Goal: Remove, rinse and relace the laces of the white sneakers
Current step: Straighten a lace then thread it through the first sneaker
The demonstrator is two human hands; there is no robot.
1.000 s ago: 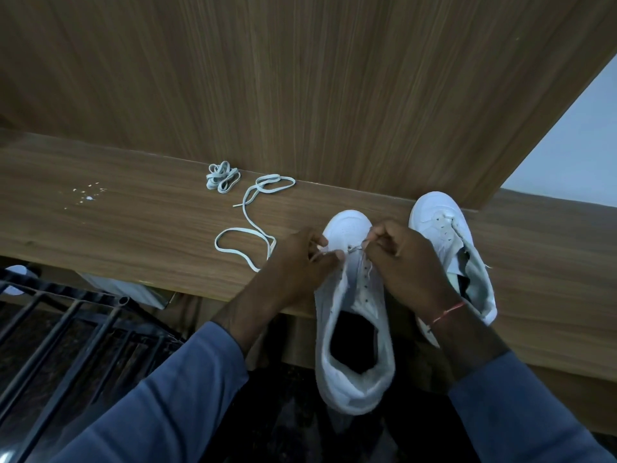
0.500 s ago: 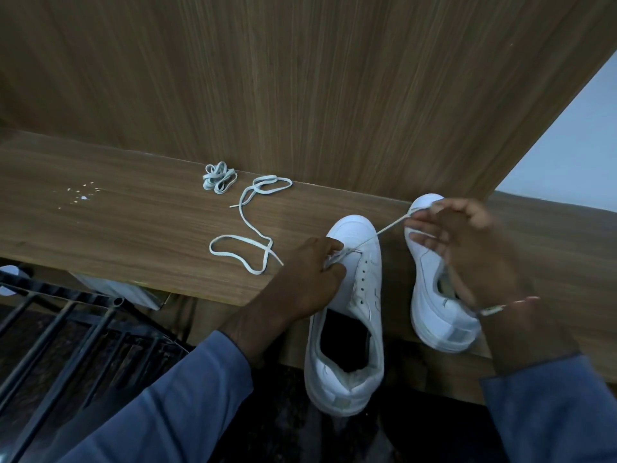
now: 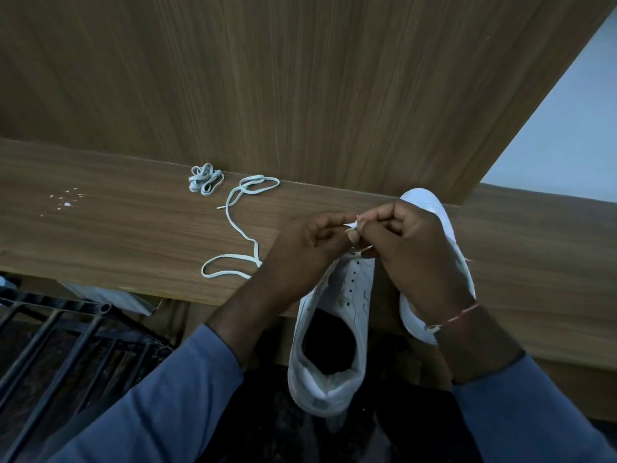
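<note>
Fingers (image 3: 334, 220) of the left hand (image 3: 307, 252) and right hand (image 3: 410, 255) pinch the flat white lace (image 3: 256, 252) over the white sneaker (image 3: 354, 289), its eyelets bare.

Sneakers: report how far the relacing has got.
Done: both laces are out; one bundle lies on the shelf. In hand: left hand and right hand pinch the other lace at the near sneaker's toe end. Left: its visible eyelets are empty, and the far sneaker waits.
</note>
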